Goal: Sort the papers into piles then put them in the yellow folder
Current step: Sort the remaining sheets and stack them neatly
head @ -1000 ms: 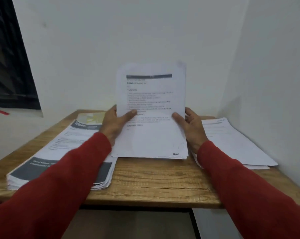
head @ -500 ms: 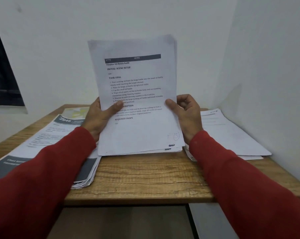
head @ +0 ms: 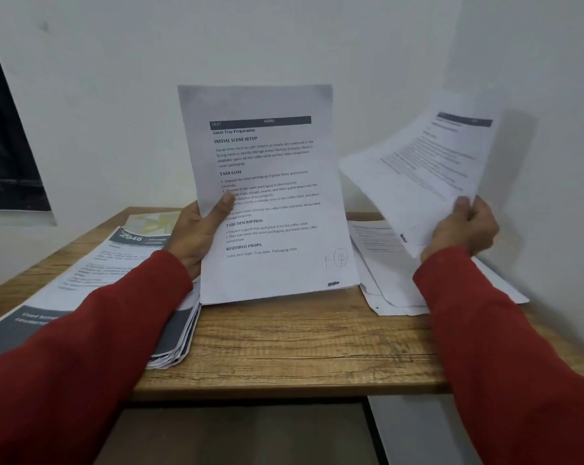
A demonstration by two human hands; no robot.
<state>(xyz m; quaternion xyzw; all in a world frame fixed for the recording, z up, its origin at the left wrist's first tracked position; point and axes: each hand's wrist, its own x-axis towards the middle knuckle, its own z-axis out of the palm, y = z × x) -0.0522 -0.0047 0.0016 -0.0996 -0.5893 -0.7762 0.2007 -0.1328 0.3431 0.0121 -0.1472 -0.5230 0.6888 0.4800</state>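
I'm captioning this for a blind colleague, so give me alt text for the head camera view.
A person in red sleeves holds a sheaf of printed papers upright in the left hand while the right hand pinches a single sheet above a loose pile on a wooden table; a thicker stack lies at left.

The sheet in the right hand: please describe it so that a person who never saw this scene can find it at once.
Start at the wooden table and go to its right end, near the white wall. There the right hand pinches one blurred sheet in the air, above the loose pile. Unlike the upright stack in the left hand, it tilts to the right.
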